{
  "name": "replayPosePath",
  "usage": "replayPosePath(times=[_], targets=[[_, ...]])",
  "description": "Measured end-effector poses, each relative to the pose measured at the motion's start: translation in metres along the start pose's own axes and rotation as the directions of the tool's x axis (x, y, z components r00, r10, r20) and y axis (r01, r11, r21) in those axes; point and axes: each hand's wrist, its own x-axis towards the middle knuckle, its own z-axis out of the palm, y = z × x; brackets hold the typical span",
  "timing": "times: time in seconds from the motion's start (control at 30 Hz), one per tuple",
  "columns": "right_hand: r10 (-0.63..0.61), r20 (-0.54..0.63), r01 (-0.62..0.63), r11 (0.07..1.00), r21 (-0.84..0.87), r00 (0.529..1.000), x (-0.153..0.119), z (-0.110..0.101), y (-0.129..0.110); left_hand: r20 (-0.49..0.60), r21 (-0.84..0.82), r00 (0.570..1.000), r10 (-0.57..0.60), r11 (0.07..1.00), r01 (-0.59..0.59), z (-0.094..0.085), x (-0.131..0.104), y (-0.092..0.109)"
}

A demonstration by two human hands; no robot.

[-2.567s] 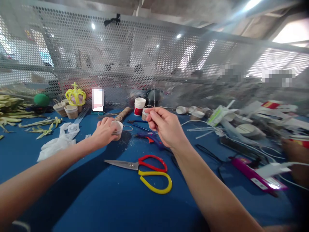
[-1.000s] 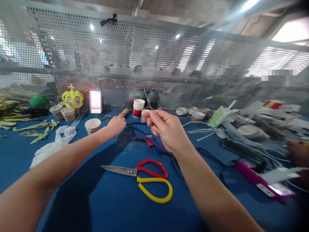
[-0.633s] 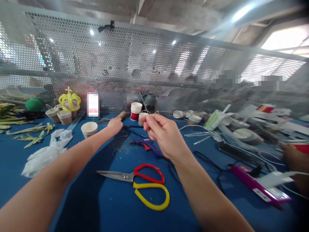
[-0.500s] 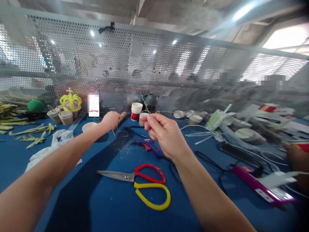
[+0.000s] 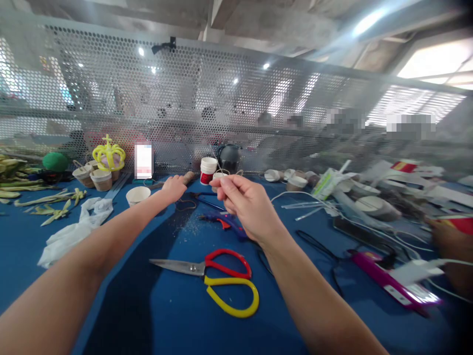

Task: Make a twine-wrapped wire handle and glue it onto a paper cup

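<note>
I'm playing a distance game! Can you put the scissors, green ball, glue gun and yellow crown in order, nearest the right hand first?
From the right hand:
1. Glue gun, partly behind it
2. Scissors, nearer the camera
3. Yellow crown, away to the left
4. Green ball, even farther left

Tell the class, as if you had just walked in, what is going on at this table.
A person reaches both bare hands over a blue table. The left hand is at the brown roll, near a pale cup. The right hand is raised with thumb and finger pinched; what it holds is too fine to make out. The scissors and glue gun lie on the table, in neither hand.
</note>
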Motion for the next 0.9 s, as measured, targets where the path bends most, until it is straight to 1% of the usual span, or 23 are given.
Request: replayPosePath(times=[0.07, 0.13, 0.23, 0.37, 0.47, 0.57, 0.63, 0.7, 0.8, 0.9], targets=[[-0.002, 0.002, 0.002, 1.0, 0.013, 1.0, 0.001, -0.001, 0.001, 0.013, -0.009, 0.999, -0.039, 0.999, 0.039, 0.003, 0.007, -0.001], [-0.003, 0.005, 0.003, 1.0, 0.029, 1.0, 0.002, -0.002, 0.002, 0.027, -0.027, 0.997, -0.068, 0.997, 0.069, 0.0, 0.012, -0.008], [-0.003, 0.012, 0.003, 0.999, 0.036, 1.0, 0.003, -0.002, 0.003, 0.052, -0.065, 0.996, -0.079, 0.995, 0.082, -0.014, 0.014, -0.023], [0.001, 0.023, -0.001, 1.0, 0.011, 1.0, 0.004, 0.0, 0.005, 0.095, -0.113, 0.995, -0.036, 0.993, 0.046, -0.03, 0.007, -0.035], [-0.001, 0.025, 0.001, 1.0, -0.006, 1.0, 0.003, 0.001, 0.005, 0.17, -0.096, 0.984, -0.058, 0.993, 0.075, -0.029, -0.003, -0.036], [-0.005, 0.03, 0.006, 1.0, -0.028, 1.0, 0.003, 0.002, 0.004, 0.239, -0.062, 0.962, -0.13, 0.987, 0.148, -0.018, -0.01, -0.033], [-0.014, 0.035, 0.016, 0.999, -0.044, 0.999, 0.003, 0.002, 0.004, 0.255, -0.046, 0.952, -0.171, 0.981, 0.189, -0.01, -0.012, -0.031], [-0.023, 0.039, 0.025, 0.998, -0.053, 0.999, 0.003, 0.001, 0.004, 0.26, -0.03, 0.944, -0.203, 0.975, 0.218, -0.007, -0.012, -0.031], [-0.024, 0.041, 0.026, 0.999, -0.044, 0.999, 0.003, 0.001, 0.005, 0.259, -0.01, 0.938, -0.228, 0.971, 0.239, -0.011, -0.012, -0.03], [-0.017, 0.038, 0.018, 0.999, -0.036, 0.999, 0.003, 0.001, 0.004, 0.227, 0.002, 0.947, -0.226, 0.973, 0.232, -0.025, -0.015, -0.028]])
